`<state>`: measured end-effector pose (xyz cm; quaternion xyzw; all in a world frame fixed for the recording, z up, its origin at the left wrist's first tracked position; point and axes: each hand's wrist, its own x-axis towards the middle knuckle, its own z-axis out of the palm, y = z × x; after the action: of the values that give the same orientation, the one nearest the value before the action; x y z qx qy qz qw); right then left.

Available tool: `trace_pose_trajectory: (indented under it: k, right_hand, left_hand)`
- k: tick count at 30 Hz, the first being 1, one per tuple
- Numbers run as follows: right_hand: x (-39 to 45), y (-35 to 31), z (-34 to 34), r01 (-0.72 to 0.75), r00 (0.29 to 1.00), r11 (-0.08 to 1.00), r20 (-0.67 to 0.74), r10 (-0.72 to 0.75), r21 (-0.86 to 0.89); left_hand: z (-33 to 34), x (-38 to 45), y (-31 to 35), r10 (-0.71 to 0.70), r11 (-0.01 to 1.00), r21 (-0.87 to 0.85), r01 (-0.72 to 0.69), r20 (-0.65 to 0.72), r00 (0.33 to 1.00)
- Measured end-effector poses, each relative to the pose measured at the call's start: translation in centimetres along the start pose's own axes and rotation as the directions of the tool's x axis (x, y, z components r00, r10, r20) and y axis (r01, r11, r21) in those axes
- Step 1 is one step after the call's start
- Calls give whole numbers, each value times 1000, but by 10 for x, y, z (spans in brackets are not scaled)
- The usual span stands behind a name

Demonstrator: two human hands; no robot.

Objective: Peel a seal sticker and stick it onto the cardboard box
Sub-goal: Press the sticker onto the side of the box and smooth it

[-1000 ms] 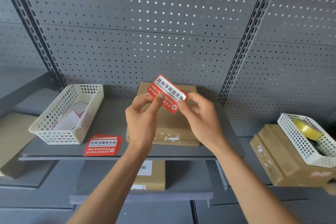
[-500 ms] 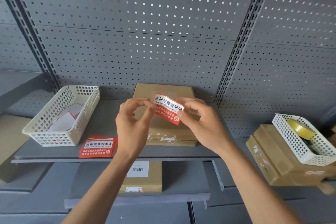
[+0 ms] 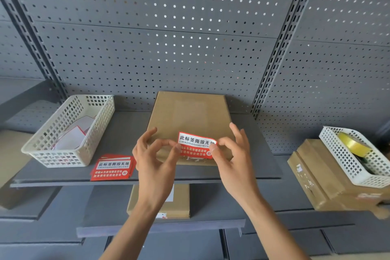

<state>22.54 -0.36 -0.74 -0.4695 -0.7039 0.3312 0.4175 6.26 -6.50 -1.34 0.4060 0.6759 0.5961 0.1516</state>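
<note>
**A:** Where is the seal sticker sitting at this moment?

**B:** I am holding the seal sticker over the near end of the cardboard box, which is lying flat on the grey shelf. Whether the sticker is already touching the cardboard, I cannot tell.

**A:** And what are your hands doing?

**B:** My left hand is pinching the sticker's left edge between thumb and forefinger, with the other fingers spreading upward over the box. My right hand is pinching the right edge the same way, thumb underneath, forefinger curling over the top corner and covering the last printed character. The remaining fingers are fanning out above the box.

**A:** How is the sticker facing?

**B:** Printed side is facing me: a white band with black characters on top, red below with white writing.

**A:** What else is lying around you?

**B:** A stack of red stickers is lying on the same shelf, just left of my left hand. Beyond it, a white basket is holding some white sheets with red edges. On the shelf below, another flat box is showing between my forearms. Off to the right, a second white basket with a yellow roll of tape is resting on brown cartons. Grey pegboard is filling the wall behind.
</note>
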Motion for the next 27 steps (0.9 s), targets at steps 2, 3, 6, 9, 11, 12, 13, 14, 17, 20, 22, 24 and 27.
trace_pose_trajectory:
  k: [2, 3, 6, 9, 11, 12, 13, 14, 17, 20, 22, 24, 27]
  right_hand:
    - [-1, 1, 6, -10, 1000, 1000, -12, 10, 15]
    - [-1, 1, 8, -11, 1000, 1000, -25, 11, 26]
    - [-1, 0, 15, 3, 998, 998, -65, 1, 66]
    - [6, -1, 16, 33, 996, 998, -85, -29, 54]
    - [13, -3, 15, 40, 995, 998, -97, -36, 41]
    - [16, -5, 14, 48, 993, 998, -105, -44, 34]
    - [18, -7, 14, 60, 992, 998, -113, -57, 28]
    - [21, -9, 13, 75, 990, 997, -120, -72, 24]
    - [30, -16, 10, 111, 985, 994, -138, -108, 20]
    - [41, -21, 7, 142, 978, 990, -157, -136, 26]
    - [45, -24, 6, 174, 972, 985, -164, -169, 17]
    - [50, -26, 6, 206, 963, 979, -176, -204, -5]
    - [59, -33, 6, 243, 948, 970, -207, -244, -28]
  left_hand:
    - [0, 0, -3, 14, 999, 35, -13, -21, 1000]
    - [-1, 1, -4, 9, 999, 33, -8, -26, 1000]
    - [-2, 2, -3, -22, 1000, -19, 21, -26, 999]
    - [1, 4, 0, -42, 998, -47, 40, -42, 998]
    - [2, 6, 4, -39, 997, -67, 36, -49, 998]
    - [3, 7, 7, -26, 997, -74, 22, -54, 998]
    - [3, 9, 11, -9, 997, -77, 4, -63, 998]
    - [4, 10, 14, 12, 997, -78, -18, -75, 997]
    - [3, 15, 25, 68, 994, -84, -75, -89, 994]
    - [2, 23, 33, 88, 989, -112, -97, -82, 993]
    - [1, 31, 36, 87, 985, -142, -99, -89, 992]
    - [2, 38, 41, 83, 982, -160, -98, -101, 991]
    - [7, 47, 47, 90, 980, -164, -111, -133, 987]
